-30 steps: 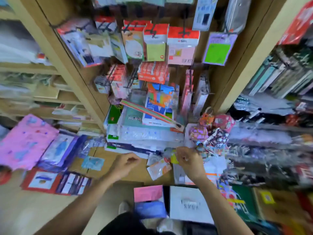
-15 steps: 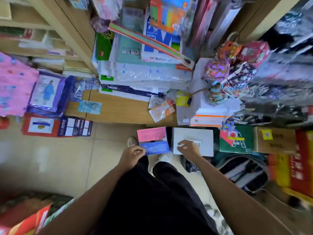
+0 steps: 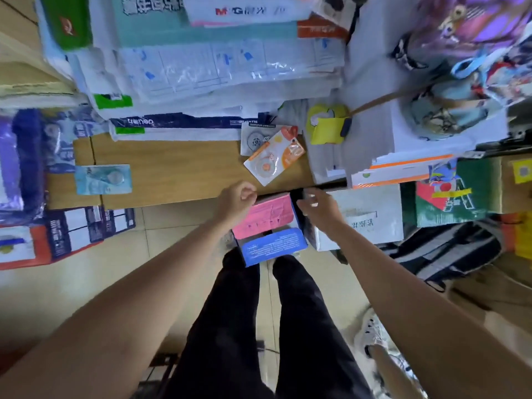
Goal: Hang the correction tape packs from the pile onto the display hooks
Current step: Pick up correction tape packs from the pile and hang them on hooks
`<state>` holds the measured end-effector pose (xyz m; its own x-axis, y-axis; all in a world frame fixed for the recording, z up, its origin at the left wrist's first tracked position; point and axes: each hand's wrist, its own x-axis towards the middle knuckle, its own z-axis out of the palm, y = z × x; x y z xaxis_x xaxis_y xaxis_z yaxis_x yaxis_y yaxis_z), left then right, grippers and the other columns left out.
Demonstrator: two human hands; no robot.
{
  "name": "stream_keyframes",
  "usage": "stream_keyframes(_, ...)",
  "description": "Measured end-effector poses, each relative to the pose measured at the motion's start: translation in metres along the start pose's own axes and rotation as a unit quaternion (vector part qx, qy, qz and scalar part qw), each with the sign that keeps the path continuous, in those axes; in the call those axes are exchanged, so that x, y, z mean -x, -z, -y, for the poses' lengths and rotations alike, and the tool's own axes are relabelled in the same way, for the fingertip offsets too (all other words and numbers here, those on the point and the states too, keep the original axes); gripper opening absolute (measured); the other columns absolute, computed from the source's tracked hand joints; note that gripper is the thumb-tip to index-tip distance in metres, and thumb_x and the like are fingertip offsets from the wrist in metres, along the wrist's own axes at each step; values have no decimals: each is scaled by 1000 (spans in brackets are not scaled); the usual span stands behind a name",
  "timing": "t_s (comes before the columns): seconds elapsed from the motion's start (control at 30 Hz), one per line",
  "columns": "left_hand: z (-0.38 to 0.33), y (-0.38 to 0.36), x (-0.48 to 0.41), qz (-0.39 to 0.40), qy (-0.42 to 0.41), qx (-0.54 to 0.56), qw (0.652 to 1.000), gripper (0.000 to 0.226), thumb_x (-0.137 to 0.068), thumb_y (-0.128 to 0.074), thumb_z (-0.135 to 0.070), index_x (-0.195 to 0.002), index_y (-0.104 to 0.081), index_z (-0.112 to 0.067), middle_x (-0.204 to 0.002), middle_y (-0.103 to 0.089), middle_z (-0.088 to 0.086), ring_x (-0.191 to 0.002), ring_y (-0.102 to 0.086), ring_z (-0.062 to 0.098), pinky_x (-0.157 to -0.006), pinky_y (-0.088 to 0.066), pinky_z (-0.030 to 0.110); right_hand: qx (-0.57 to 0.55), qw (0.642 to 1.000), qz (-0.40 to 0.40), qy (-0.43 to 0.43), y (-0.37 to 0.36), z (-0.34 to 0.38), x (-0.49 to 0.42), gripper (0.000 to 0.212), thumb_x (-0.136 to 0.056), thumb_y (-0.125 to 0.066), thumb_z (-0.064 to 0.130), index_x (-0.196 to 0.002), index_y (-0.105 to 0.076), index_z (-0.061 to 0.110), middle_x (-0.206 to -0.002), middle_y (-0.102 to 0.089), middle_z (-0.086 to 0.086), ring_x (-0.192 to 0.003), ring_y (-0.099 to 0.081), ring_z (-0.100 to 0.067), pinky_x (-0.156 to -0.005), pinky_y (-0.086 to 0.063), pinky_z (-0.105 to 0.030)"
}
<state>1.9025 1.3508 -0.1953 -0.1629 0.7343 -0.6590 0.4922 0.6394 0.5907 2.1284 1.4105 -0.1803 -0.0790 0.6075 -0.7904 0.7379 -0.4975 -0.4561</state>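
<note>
We hold our left hand [image 3: 237, 197] curled, empty, right hand [image 3: 318, 207] loosely spread, both over the pink-and-blue cardboard box [image 3: 264, 220].

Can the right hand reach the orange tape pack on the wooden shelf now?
Probably yes: the orange pack lies uncovered, partly on a grey pack, just beyond the right hand, with nothing between.

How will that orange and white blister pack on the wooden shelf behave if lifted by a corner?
Probably light: the orange and white blister pack looks like thin card under a clear bubble. Likely stiff enough not to flop. It overlaps a grey round-window pack, which might shift.
</note>
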Motion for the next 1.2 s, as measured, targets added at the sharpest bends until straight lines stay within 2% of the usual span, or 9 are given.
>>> stream_keyframes(0.13, 13, -16, -69, -86, -22, -74, 993, 36, -88, -70, -26, -122, -61, -15, -119, -68, 5, -105, -64, 26, -86, -53, 41, -46, 999, -20, -20, -22, -7, -62, 32, -85, -67, 29, -116, -68, 19, -95, -71, -4, -72, -61, -17, -51, -46, -24)
stream_keyframes(0.23, 26, -38, -103, -108, -43, -80, 990, 58, -82, -77, -25, -133, -53, -11, -130, -59, 11, -119, -53, 33, -96, -47, 44, -122, 990, -26, -59, -40, -16, -101, 50, -69, -71, 39, -115, -65, 21, -103, -71, -1, -89, -67, -19, -74, -58, -34)
stream_keyframes(0.33, 40, -59, -121, -82, -16, -64, 994, 71, -81, -78, -29, -141, -42, -15, -135, -52, 10, -123, -46, 32, -98, -44, 43, -172, 983, -24, -67, -56, -12, -128, 50, -64, -74, 43, -106, -58, 22, -81, -60, 6, -74, -58, -18, -60, -48, -27)
stream_keyframes(0.43, 55, -71, -124, -107, -11, -43, 993, 53, -87, -73, -23, -133, -51, -8, -121, -62, 10, -110, -57, 33, -91, -49, 45, -244, 965, -53, -79, -68, -5, -141, 77, -52, -81, 50, -117, -61, 15, -89, -69, 0, -73, -60, -18, -61, -48, -31)
stream_keyframes(0.63, 44, -58, -100, -6, 65, 246, 967, 4, -98, -61, -7, -99, -63, -4, -81, -56, 6, -74, -62, 25, -60, -59, 22, -275, 955, -48, -97, -70, 4, -142, 80, -57, -87, 45, -127, -61, 16, -111, -72, -5, -98, -69, -23, -88, -56, -40)
stream_keyframes(0.83, 39, -22, -79, 107, 97, 319, 937, 7, -97, -61, -7, -98, -69, -7, -88, -68, 7, -75, -68, 16, -75, -59, 28, -326, 944, -16, -56, -53, 7, -99, 38, -66, -83, 7, -102, -73, 17, -92, -76, -5, -82, -71, -23, -70, -60, -37)
stream_keyframes(0.93, 45, -10, -77, 167, 82, 179, 966, 21, -91, -69, -31, -87, -72, -11, -86, -72, 6, -81, -65, 14, -78, -53, 32, -354, 934, -26, -50, -47, -6, -72, 44, -72, -77, -6, -113, -68, 8, -95, -75, -7, -81, -71, -23, -64, -57, -32)
stream_keyframes(1.03, 44, -6, -87, 94, -1, -44, 995, 35, -85, -65, -48, -91, -73, -14, -91, -74, -1, -85, -65, 11, -76, -48, 30, -363, 929, -43, -58, -48, -27, -50, 49, -74, -74, -8, -118, -63, 10, -102, -76, -10, -95, -73, -30, -76, -61, -50)
stream_keyframes(1.2, 21, -14, -140, -84, -225, -278, 930, 40, -90, -66, -32, -125, -61, -13, -127, -63, 9, -118, -55, 30, -97, -48, 39, -198, 976, -78, -36, -49, -47, -27, 57, -80, -75, 3, -130, -56, 24, -88, -75, 10, -85, -73, -7, -74, -62, -33)
